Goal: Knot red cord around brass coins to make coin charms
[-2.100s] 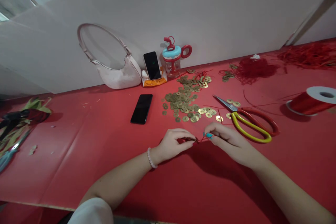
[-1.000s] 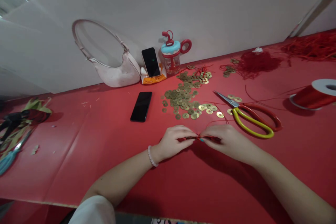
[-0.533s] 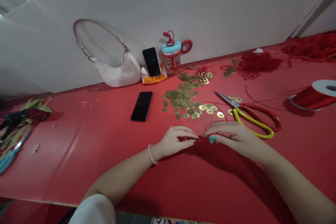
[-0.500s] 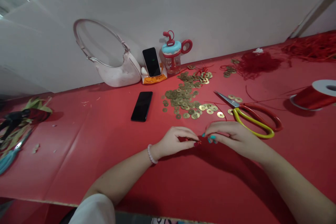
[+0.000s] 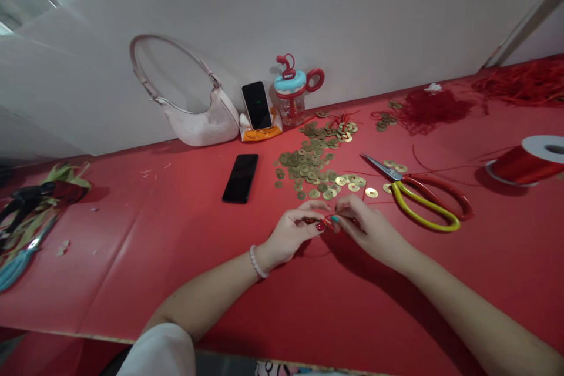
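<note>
My left hand (image 5: 291, 232), with a beaded bracelet at its wrist, pinches a red cord (image 5: 328, 222) between thumb and fingers. Facing it, my right hand (image 5: 368, 229) has its fingertips closed on the same cord, close to the left fingertips. Something small and dark shows under my left fingers, too hidden to make out. Beyond the hands lie many brass coins (image 5: 308, 164) with holes. Scissors (image 5: 394, 175) with one red and one yellow handle rest to the right of the coins.
A black phone (image 5: 240, 178) lies left of the coins. Along the wall stand a white handbag (image 5: 202, 126), a propped phone (image 5: 257, 106) and a lidded cup (image 5: 291, 97). A red spool (image 5: 517, 163) and cord piles (image 5: 434, 108) are at right; blue-handled scissors (image 5: 17, 268) at left.
My right hand has moved left and its fingertips now meet the cord at my left hand. My left hand has turned slightly, its fingers lifted. The view has shifted slightly.
</note>
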`<state>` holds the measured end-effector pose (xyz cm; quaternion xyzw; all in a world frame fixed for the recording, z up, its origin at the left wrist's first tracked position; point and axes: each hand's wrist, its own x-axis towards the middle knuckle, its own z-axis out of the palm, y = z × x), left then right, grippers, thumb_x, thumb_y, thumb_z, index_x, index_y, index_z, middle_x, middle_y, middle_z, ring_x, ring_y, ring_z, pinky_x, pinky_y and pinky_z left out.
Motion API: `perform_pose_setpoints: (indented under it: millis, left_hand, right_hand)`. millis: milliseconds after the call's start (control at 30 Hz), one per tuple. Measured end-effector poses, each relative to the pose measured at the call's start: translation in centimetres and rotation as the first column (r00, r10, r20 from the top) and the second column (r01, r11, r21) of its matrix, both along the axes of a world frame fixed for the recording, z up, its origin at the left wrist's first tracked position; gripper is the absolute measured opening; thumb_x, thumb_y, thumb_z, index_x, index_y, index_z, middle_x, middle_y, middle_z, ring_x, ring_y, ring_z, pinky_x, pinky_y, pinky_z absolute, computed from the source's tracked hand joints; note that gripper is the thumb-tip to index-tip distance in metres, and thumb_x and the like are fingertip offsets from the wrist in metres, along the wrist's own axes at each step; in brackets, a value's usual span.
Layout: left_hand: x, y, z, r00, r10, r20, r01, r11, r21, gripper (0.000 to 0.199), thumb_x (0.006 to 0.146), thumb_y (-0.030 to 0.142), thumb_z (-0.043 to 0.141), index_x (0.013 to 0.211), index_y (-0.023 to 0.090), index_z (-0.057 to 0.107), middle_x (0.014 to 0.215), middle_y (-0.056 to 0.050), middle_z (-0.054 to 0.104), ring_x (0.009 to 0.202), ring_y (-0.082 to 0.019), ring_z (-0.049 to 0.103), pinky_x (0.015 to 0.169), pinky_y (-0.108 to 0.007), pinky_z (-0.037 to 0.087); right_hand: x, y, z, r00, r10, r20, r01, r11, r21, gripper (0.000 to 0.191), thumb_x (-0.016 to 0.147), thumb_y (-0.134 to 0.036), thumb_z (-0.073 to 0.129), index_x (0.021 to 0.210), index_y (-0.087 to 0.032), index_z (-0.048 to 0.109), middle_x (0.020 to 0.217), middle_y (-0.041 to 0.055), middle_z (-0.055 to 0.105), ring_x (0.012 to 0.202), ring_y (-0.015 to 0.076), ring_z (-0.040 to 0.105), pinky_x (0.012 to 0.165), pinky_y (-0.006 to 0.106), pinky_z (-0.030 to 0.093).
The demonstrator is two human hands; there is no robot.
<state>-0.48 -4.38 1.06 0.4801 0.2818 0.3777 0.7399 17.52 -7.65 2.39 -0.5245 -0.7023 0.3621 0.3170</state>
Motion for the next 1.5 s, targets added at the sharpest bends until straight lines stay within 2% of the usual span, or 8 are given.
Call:
perform_pose_setpoints:
  millis: [333,467,600,800,967,1167,1333,1500]
  left_hand:
    - [-0.3,1.2,0.0,0.947,0.261,-0.188,-0.212,0.946,0.246,0.021,0.072,0.035,0.068,0.081,0.016,0.071,0.092,-0.008,0.067,0.084,-0.015,0.061,0.074,-0.026,0.050]
    - [-0.4,1.7,-0.1,0.901,0.363,-0.237,-0.282,0.906,0.317,0.021,0.075,0.034,0.064,0.086,0.016,0.071,0.095,-0.008,0.068,0.080,-0.014,0.062,0.070,-0.026,0.051]
    - [-0.6,1.9,0.1,0.872,0.413,-0.263,-0.273,0.856,0.439,0.017,0.076,0.030,0.064,0.082,0.016,0.071,0.093,-0.008,0.069,0.087,-0.016,0.063,0.079,-0.030,0.051]
    - [-0.6,2.1,0.3,0.837,0.439,-0.327,-0.275,0.854,0.442,0.017,0.076,0.029,0.063,0.083,0.015,0.071,0.091,-0.009,0.069,0.085,-0.017,0.064,0.078,-0.031,0.052]
    - [-0.5,2.1,0.2,0.837,0.432,-0.335,-0.279,0.864,0.418,0.019,0.076,0.030,0.063,0.084,0.015,0.070,0.091,-0.009,0.069,0.083,-0.017,0.064,0.075,-0.030,0.052]
    - [-0.4,2.1,-0.2,0.834,0.438,-0.335,-0.277,0.858,0.432,0.016,0.076,0.026,0.062,0.084,0.014,0.070,0.091,-0.010,0.068,0.083,-0.017,0.064,0.077,-0.030,0.050]
    - [-0.4,1.9,-0.4,0.843,0.420,-0.336,-0.255,0.862,0.438,0.015,0.076,0.023,0.061,0.085,0.014,0.070,0.090,-0.009,0.068,0.083,-0.017,0.063,0.073,-0.027,0.050]
    - [-0.4,1.9,-0.6,0.843,0.401,-0.359,-0.219,0.865,0.451,0.016,0.077,0.021,0.061,0.087,0.015,0.071,0.093,-0.009,0.068,0.083,-0.017,0.063,0.072,-0.026,0.049]
  right_hand:
    - [0.5,-0.7,1.2,0.890,0.335,-0.310,-0.406,0.891,-0.203,0.039,0.087,-0.034,0.045,0.121,-0.017,0.048,0.068,0.0017,0.067,0.057,0.0106,0.056,0.057,0.023,0.044]
    - [1.9,-0.8,1.6,0.797,0.076,-0.599,-0.236,0.952,-0.194,0.061,0.079,-0.051,0.055,0.130,-0.022,0.037,0.054,-0.0028,0.060,0.051,0.0144,0.055,0.052,0.028,0.042]
    - [3.1,-0.4,2.7,0.635,-0.106,-0.765,0.034,0.993,-0.110,0.032,0.068,-0.056,0.065,0.084,-0.031,0.054,0.036,-0.0087,0.043,0.036,0.0116,0.034,0.047,0.027,0.033]
    - [5.3,-0.3,4.1,0.449,-0.378,-0.810,0.344,0.909,-0.233,0.039,0.077,-0.055,0.049,0.056,-0.027,0.034,0.039,-0.0066,0.002,0.042,0.0130,0.005,0.046,0.031,0.019]
    - [6.6,-0.2,4.1,0.402,-0.405,-0.821,0.437,0.873,-0.217,0.021,0.080,-0.040,0.047,0.062,-0.030,0.045,0.041,-0.0043,0.011,0.044,0.0150,0.012,0.051,0.036,0.024]
    - [5.2,0.7,1.4,0.624,-0.276,-0.731,0.366,0.930,-0.039,0.016,0.069,-0.042,0.067,0.070,-0.029,0.059,0.044,-0.0049,0.042,0.044,0.0131,0.040,0.050,0.030,0.038]
    - [2.6,0.4,0.6,0.953,-0.231,-0.197,0.253,0.963,0.096,0.015,0.075,-0.034,0.060,0.070,-0.020,0.064,0.053,-0.0001,0.055,0.048,0.0127,0.049,0.046,0.025,0.039]
    - [0.8,0.1,0.9,0.976,-0.149,0.159,0.070,0.906,0.417,0.022,0.080,-0.024,0.052,0.059,-0.019,0.054,0.050,-0.0018,0.052,0.044,0.0091,0.044,0.044,0.022,0.034]
